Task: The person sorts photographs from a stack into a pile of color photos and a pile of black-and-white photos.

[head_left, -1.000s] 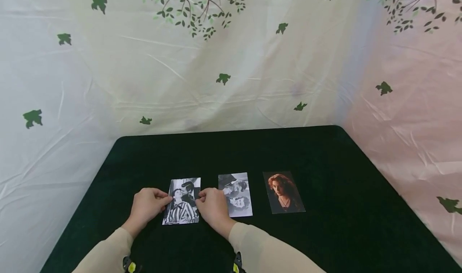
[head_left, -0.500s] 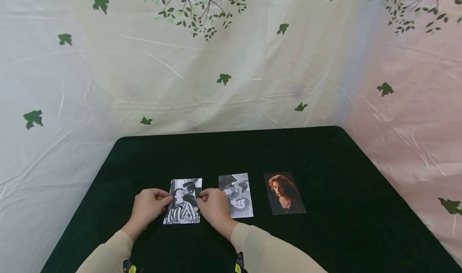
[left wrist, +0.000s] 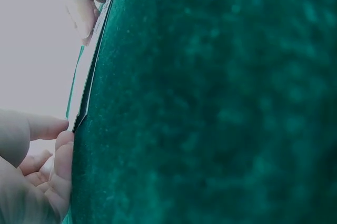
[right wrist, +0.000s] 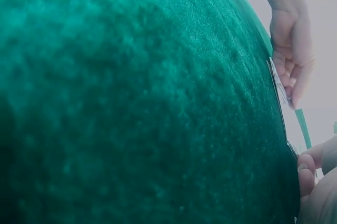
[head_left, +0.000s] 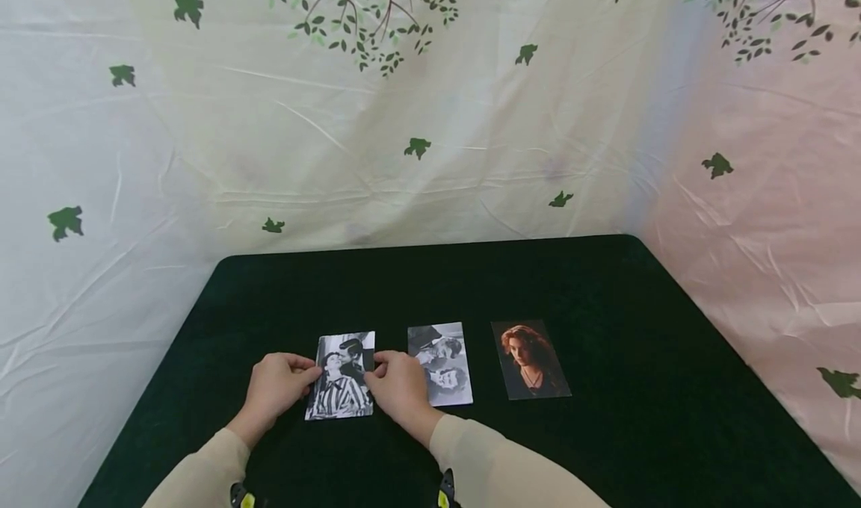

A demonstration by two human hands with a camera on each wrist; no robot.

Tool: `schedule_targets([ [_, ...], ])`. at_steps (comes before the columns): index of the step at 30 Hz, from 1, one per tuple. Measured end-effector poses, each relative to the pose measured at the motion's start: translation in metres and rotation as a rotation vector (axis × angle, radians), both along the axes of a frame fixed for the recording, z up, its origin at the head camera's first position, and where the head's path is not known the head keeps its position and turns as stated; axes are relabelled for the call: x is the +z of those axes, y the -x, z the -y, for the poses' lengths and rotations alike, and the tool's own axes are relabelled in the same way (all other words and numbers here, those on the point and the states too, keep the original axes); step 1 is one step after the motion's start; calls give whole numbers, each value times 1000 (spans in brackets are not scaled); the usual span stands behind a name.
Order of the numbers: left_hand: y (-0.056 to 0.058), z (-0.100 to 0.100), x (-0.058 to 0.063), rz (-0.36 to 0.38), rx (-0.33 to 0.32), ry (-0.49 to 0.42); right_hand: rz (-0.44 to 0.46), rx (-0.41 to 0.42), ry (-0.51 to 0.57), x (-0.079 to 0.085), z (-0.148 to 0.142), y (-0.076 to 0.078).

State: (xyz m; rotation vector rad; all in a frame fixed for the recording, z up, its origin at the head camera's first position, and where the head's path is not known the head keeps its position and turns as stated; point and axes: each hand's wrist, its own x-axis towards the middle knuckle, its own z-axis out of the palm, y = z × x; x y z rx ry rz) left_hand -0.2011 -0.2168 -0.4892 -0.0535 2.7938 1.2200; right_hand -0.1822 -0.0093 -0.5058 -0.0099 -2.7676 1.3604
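Note:
A black-and-white photo card [head_left: 341, 381], showing two people, one in stripes, lies low over the dark green tabletop. My left hand [head_left: 276, 386] pinches its left edge between thumb and fingers. Opposite it, my right hand [head_left: 401, 390] pinches the right edge. Seen edge-on in the left wrist view, the card [left wrist: 84, 79] has a second, darker layer fanned slightly apart beneath it, so more than one card is held. The right wrist view also catches the cards' thin edge [right wrist: 285, 116] between both hands.
To the right lies a second black-and-white photo card [head_left: 447, 370], partly behind my right hand. Further right is a colour portrait card [head_left: 531, 358], slightly turned. The green cloth-covered table [head_left: 605, 448] ends at a pale curtain [head_left: 471, 119] with green bird and branch prints.

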Motion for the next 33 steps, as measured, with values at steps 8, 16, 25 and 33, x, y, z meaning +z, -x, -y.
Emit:
schedule_targets([
  [8,2,1,-2,8,3,-9,-14,-7,-26,3,2,-1],
  [16,4,4,-5,40,2,-43,-18,-26,-47,3,4,0],
  [25,3,4,0,28,3,-46,-35,-18,2,6,2,4],
  [33,-6,-15,13,-128,-5,-3,-66,25,91,37,-29,1],
])
